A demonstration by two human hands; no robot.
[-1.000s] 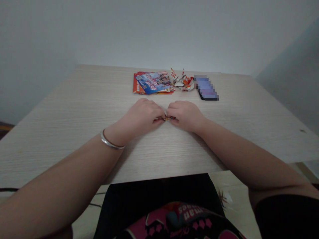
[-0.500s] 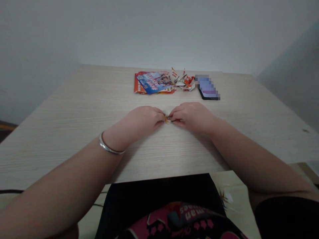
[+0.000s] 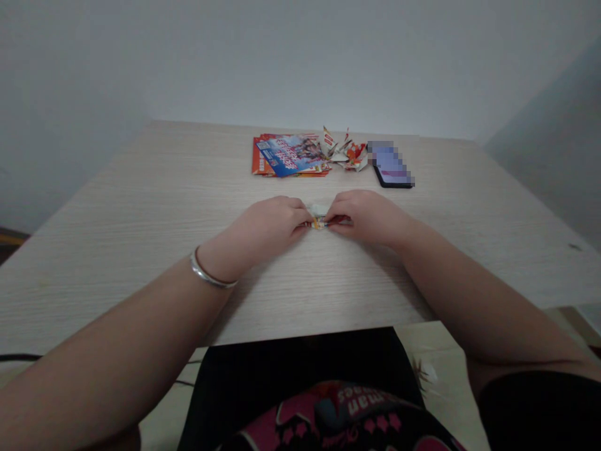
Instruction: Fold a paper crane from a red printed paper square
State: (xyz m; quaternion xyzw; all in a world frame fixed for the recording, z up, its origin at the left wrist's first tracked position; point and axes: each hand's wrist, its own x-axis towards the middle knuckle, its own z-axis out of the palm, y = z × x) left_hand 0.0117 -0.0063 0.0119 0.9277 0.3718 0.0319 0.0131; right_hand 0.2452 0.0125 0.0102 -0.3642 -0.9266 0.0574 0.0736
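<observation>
My left hand (image 3: 267, 222) and my right hand (image 3: 369, 215) rest on the light wooden table (image 3: 150, 207), fingertips pinched together from either side on a small folded piece of printed paper (image 3: 319, 219). Most of that paper is hidden under my fingers; only a white and orange strip shows between them. A silver bracelet (image 3: 206, 275) circles my left wrist.
At the far middle of the table lie a stack of coloured printed sheets (image 3: 286, 155), a few folded paper figures (image 3: 345, 152) and a dark phone (image 3: 392, 169) to their right. A grey wall runs behind the table. The table's near edge is at my lap.
My hands have drawn slightly apart, so a little more of the folded paper shows between them. My fingertips shifted along it; the far objects stay put.
</observation>
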